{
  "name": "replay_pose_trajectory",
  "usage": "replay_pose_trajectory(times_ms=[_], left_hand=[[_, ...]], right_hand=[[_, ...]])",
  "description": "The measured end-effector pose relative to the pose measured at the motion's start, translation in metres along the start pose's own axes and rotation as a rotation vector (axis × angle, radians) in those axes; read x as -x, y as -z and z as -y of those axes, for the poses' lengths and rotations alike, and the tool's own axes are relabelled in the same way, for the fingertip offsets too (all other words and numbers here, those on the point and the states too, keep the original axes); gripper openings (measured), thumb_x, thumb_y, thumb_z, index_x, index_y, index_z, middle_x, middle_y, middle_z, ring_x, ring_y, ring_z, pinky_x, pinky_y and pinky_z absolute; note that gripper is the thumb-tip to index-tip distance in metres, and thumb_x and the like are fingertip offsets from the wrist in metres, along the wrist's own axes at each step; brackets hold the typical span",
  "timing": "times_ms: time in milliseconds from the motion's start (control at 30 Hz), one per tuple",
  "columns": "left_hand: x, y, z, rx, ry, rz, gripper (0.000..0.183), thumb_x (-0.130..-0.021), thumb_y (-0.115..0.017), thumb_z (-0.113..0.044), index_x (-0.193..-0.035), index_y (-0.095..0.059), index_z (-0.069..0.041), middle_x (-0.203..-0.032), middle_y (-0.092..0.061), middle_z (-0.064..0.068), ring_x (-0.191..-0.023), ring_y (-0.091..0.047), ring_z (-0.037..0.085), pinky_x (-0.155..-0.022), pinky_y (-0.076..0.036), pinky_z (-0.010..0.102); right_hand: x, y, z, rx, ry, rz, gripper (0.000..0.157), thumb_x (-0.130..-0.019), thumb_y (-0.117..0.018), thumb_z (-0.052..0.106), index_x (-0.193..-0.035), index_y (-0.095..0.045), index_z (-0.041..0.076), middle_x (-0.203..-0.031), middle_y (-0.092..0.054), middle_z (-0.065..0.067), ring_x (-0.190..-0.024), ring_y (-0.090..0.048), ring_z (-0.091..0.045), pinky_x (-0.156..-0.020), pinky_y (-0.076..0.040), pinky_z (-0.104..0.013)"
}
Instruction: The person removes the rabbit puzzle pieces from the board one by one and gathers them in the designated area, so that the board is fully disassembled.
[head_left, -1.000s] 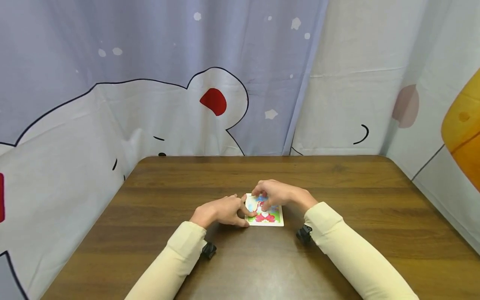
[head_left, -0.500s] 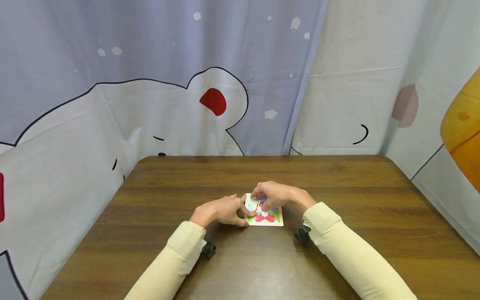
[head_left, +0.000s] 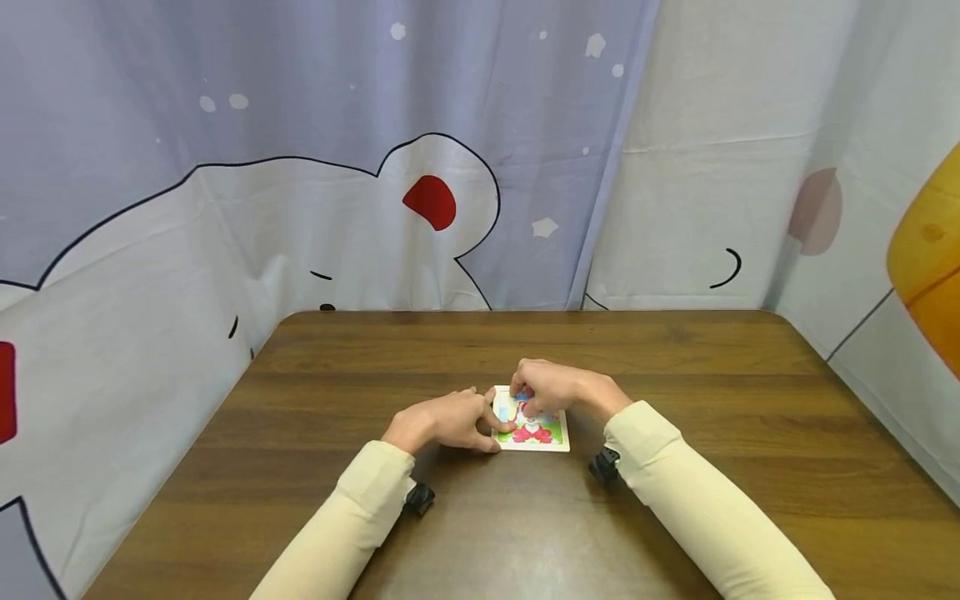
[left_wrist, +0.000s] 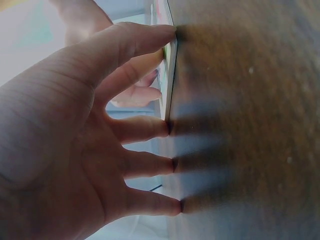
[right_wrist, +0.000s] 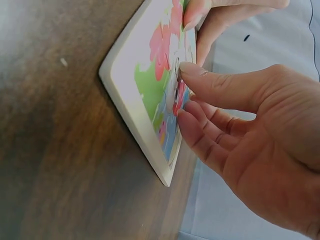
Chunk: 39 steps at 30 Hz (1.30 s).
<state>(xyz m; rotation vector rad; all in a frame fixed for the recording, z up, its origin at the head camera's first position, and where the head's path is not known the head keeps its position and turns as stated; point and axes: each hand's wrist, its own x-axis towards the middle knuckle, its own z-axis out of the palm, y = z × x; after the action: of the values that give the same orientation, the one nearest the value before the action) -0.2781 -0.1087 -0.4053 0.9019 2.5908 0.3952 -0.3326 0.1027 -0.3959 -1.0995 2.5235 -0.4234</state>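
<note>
A small square picture board [head_left: 551,445] with a pale rim lies flat on the wooden table. Its print shows pink, red, green and blue cartoon shapes. My left hand [head_left: 442,419] rests at its left side: the thumb is at the near corner, one finger reaches over the picture, and other fingertips touch the table in the left wrist view. From the right, my right hand [head_left: 558,386] reaches over the board. In the right wrist view its thumb [right_wrist: 215,85] and bent fingertips touch the print either side of a red-and-white figure [right_wrist: 176,95], with a gap between them.
The brown wooden table [head_left: 712,433] stretches out on all sides of the board. Behind it hangs a curtain [head_left: 525,167] with cartoon prints. Black wrist cameras are strapped under both cream sleeves [head_left: 697,483].
My right fingertips have shifted slightly to the right over the picture, closer to the thumb. The left hand and the board hold their place; the whole view has shifted a little.
</note>
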Motion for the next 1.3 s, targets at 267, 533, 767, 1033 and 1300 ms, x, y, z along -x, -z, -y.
replay_pose_trajectory(times_ms=[267, 533, 767, 1033, 1300], left_hand=[[-0.001, -0.001, 0.002, 0.005, 0.006, 0.003, 0.038, -0.092, -0.073, -0.037, -0.129, -0.070, -0.028, -0.158, -0.028, 0.024, -0.143, -0.022, 0.054, -0.115, -0.022, 0.060], [-0.001, -0.001, 0.001, 0.003, 0.001, 0.011, 0.038, -0.093, -0.073, -0.037, -0.129, -0.070, -0.028, -0.158, -0.027, 0.024, -0.143, -0.021, 0.054, -0.115, -0.022, 0.060], [0.000, -0.002, 0.002, 0.001, 0.000, 0.008, 0.037, -0.093, -0.073, -0.037, -0.129, -0.070, -0.029, -0.158, -0.027, 0.023, -0.143, -0.021, 0.054, -0.115, -0.021, 0.060], [0.000, -0.002, 0.002, 0.002, 0.004, 0.007, 0.037, -0.092, -0.073, -0.037, -0.128, -0.071, -0.028, -0.158, -0.028, 0.023, -0.142, -0.022, 0.054, -0.115, -0.023, 0.059], [0.000, -0.002, 0.002, 0.008, 0.006, 0.012, 0.037, -0.093, -0.073, -0.037, -0.129, -0.070, -0.029, -0.158, -0.027, 0.023, -0.143, -0.021, 0.054, -0.115, -0.022, 0.059]], right_hand=[[-0.005, 0.003, -0.001, 0.031, 0.008, 0.002, 0.023, -0.085, -0.080, 0.007, -0.106, -0.072, 0.001, -0.096, -0.059, -0.005, -0.085, -0.051, -0.013, -0.075, -0.047, -0.027], [-0.006, 0.002, -0.002, 0.019, 0.000, -0.003, 0.022, -0.085, -0.081, 0.008, -0.105, -0.072, 0.003, -0.096, -0.058, -0.005, -0.082, -0.051, -0.013, -0.073, -0.047, -0.026], [-0.005, 0.000, -0.006, 0.001, 0.006, -0.016, 0.024, -0.085, -0.082, 0.011, -0.105, -0.071, 0.005, -0.101, -0.056, -0.006, -0.086, -0.053, -0.014, -0.076, -0.047, -0.027], [-0.007, 0.000, -0.010, -0.041, 0.001, -0.030, 0.024, -0.084, -0.082, 0.008, -0.104, -0.069, 0.006, -0.096, -0.060, -0.003, -0.086, -0.055, -0.016, -0.075, -0.048, -0.029], [-0.007, -0.001, -0.011, -0.106, -0.014, -0.036, 0.023, -0.084, -0.082, 0.007, -0.101, -0.067, 0.007, -0.093, -0.061, -0.005, -0.083, -0.053, -0.016, -0.072, -0.047, -0.028]])
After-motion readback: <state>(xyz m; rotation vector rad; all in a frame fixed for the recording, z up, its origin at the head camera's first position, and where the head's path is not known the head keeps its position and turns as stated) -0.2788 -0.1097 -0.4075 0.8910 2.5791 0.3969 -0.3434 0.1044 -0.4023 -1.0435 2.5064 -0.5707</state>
